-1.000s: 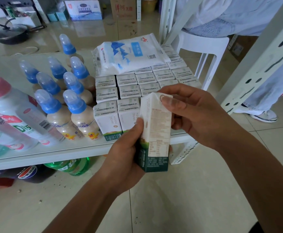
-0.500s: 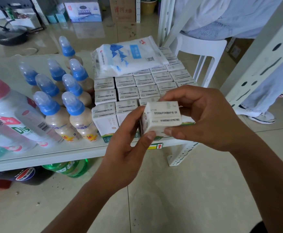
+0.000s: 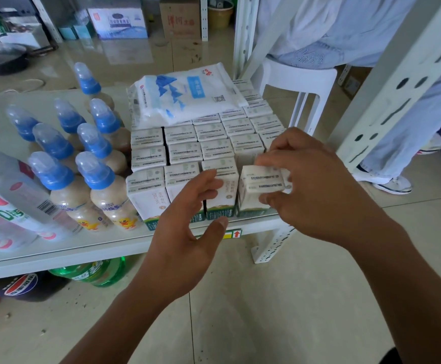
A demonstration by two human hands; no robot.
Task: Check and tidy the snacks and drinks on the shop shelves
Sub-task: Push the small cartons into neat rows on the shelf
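While the right hand (image 3: 319, 190) grasps a small milk carton (image 3: 262, 183) by its top, thumb on the near face and fingers curled over the far edge, the left hand (image 3: 188, 219) hangs released just beside it, fingers loosely spread and holding nothing. The carton stands upright at the front right corner of a packed block of matching cartons (image 3: 185, 151) on a white shop shelf (image 3: 83, 250), its printed date code facing up. Whether its base rests on the shelf cannot be told. The left fingertips lie in front of the neighbouring carton in the front row; contact cannot be made out. Beyond both hands, a white plastic bag with blue print (image 3: 185, 93) lies across the rear cartons. To the left of the left hand stand blue-capped drink bottles (image 3: 104, 190) in rows, and farther left, larger clear bottles (image 3: 9, 200). Below the left hand, under the shelf, lies a green bottle (image 3: 98, 271). Beyond the right hand, a person in pale clothing sits on a white stool (image 3: 300, 77).
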